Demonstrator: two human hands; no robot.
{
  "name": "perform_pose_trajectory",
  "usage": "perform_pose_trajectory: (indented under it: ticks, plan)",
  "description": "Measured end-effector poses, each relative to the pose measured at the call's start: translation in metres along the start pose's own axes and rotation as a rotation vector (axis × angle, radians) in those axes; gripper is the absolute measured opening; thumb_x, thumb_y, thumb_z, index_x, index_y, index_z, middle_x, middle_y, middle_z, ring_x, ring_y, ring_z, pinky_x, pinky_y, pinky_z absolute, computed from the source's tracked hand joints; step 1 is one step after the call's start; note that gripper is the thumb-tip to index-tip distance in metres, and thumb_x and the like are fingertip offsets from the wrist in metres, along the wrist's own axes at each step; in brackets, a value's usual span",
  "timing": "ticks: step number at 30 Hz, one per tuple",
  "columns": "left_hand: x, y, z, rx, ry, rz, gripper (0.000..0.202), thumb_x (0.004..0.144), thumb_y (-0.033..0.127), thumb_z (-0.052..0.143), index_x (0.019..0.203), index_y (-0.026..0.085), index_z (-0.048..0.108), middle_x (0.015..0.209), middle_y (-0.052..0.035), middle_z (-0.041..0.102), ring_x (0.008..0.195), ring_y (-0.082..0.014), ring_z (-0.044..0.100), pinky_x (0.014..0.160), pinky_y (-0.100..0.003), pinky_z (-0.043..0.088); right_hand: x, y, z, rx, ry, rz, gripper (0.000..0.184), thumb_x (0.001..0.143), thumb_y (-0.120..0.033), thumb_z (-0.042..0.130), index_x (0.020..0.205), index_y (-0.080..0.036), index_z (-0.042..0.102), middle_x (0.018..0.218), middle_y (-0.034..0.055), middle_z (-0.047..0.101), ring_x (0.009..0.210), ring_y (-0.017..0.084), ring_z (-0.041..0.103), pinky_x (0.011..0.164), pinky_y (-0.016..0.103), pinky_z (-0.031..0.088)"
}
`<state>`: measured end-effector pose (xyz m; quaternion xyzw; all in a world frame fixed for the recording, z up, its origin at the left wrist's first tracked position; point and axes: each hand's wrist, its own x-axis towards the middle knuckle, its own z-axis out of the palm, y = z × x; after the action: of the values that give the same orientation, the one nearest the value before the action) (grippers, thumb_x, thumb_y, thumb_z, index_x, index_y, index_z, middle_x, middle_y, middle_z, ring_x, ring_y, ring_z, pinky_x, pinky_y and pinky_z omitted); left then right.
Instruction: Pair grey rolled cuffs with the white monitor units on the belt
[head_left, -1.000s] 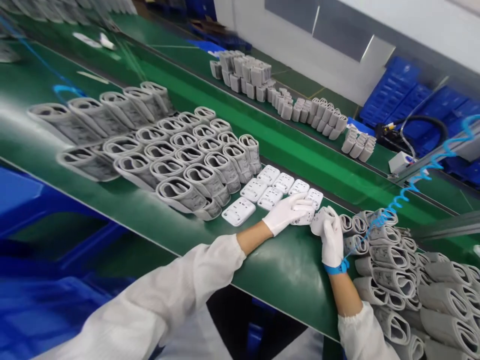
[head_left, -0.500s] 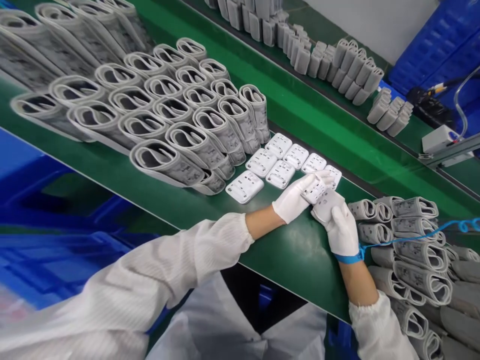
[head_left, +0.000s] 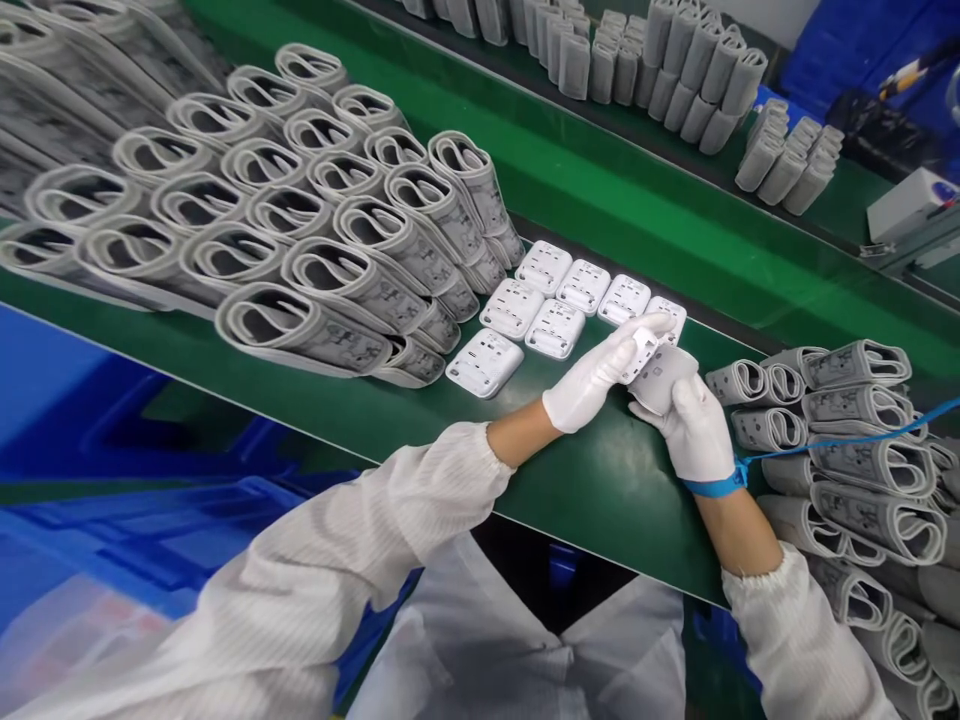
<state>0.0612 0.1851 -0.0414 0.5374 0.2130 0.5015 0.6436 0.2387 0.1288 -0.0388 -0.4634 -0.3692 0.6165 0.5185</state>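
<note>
In its white glove, my left hand [head_left: 594, 378] is closed on a small white plastic housing [head_left: 637, 357] with dark slots and holes. Close beside it, my right hand [head_left: 696, 425], also gloved and with a blue strap at the wrist, grips a flat grey cuff [head_left: 663, 378] between thumb and fingers. The cuff's face has small square marks. Housing and cuff overlap in my view; whether they touch I cannot tell. Several similar white housings lie on the green bench just beyond, the nearest to my left hand being one housing [head_left: 666, 318] partly covered by my fingers.
Rolled grey cuffs [head_left: 300, 325] stand in packed rows to the left. More rolled cuffs [head_left: 862, 410] are stacked at the right, with a blue cord [head_left: 862, 437] running across them. Behind a raised divider, small grey bundles [head_left: 697, 85] line the far green surface. Blue crates [head_left: 150, 540] sit below left.
The view has shifted slightly. My right hand has turned the grey cuff so more of its face shows, and the white housing in my left hand is tilted and more covered by my fingers.
</note>
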Motion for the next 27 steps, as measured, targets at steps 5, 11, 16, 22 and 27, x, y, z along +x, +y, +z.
perform_pose_trajectory:
  ticks: [5, 11, 16, 22, 27]
  plan:
    - [-0.002, 0.006, 0.001, 0.072, -0.014, -0.007, 0.072, 0.108, 0.078, 0.05, 0.155, 0.025, 0.066, 0.168, -0.0114, 0.058, 0.165, -0.0408, 0.042, 0.139, -0.062, 0.03, -0.001, 0.0, 0.002, -0.002, -0.006, 0.0, 0.07, 0.09, -0.064, 0.088, 0.146, -0.027, 0.069, 0.146, 0.0084, 0.075, 0.127, 0.03, 0.077, 0.093, 0.039, 0.074]
    - [-0.005, 0.011, 0.003, 0.142, -0.014, 0.031, 0.072, 0.105, 0.079, 0.055, 0.153, 0.027, 0.068, 0.167, -0.009, 0.059, 0.164, -0.04, 0.043, 0.141, -0.057, 0.028, -0.001, 0.003, 0.003, -0.025, 0.025, -0.026, 0.075, 0.086, -0.064, 0.091, 0.146, -0.024, 0.07, 0.149, 0.0086, 0.073, 0.136, 0.034, 0.071, 0.099, 0.044, 0.072]
    - [-0.008, 0.007, 0.004, 0.163, 0.016, 0.062, 0.081, 0.103, 0.084, 0.05, 0.155, 0.024, 0.066, 0.166, -0.0116, 0.06, 0.16, -0.0411, 0.048, 0.139, -0.059, 0.031, -0.001, 0.008, 0.002, -0.05, 0.054, -0.056, 0.075, 0.082, -0.057, 0.097, 0.143, -0.022, 0.072, 0.148, 0.0096, 0.074, 0.141, 0.036, 0.068, 0.114, 0.05, 0.065]
    - [-0.01, 0.003, 0.004, 0.229, -0.001, 0.094, 0.077, 0.107, 0.081, 0.047, 0.157, 0.026, 0.064, 0.167, -0.0115, 0.059, 0.16, -0.0422, 0.047, 0.139, -0.061, 0.03, -0.001, 0.005, 0.003, -0.086, 0.075, -0.057, 0.074, 0.078, -0.061, 0.098, 0.137, -0.02, 0.076, 0.137, 0.0095, 0.079, 0.133, 0.036, 0.073, 0.114, 0.051, 0.064]
    - [-0.013, -0.003, 0.002, 0.294, -0.041, 0.126, 0.08, 0.106, 0.077, 0.055, 0.167, 0.026, 0.052, 0.175, -0.0135, 0.049, 0.164, -0.045, 0.04, 0.139, -0.064, 0.025, -0.002, 0.001, 0.006, -0.124, 0.069, -0.1, 0.066, 0.079, -0.059, 0.098, 0.129, -0.021, 0.08, 0.133, 0.0088, 0.081, 0.129, 0.035, 0.075, 0.113, 0.051, 0.064]
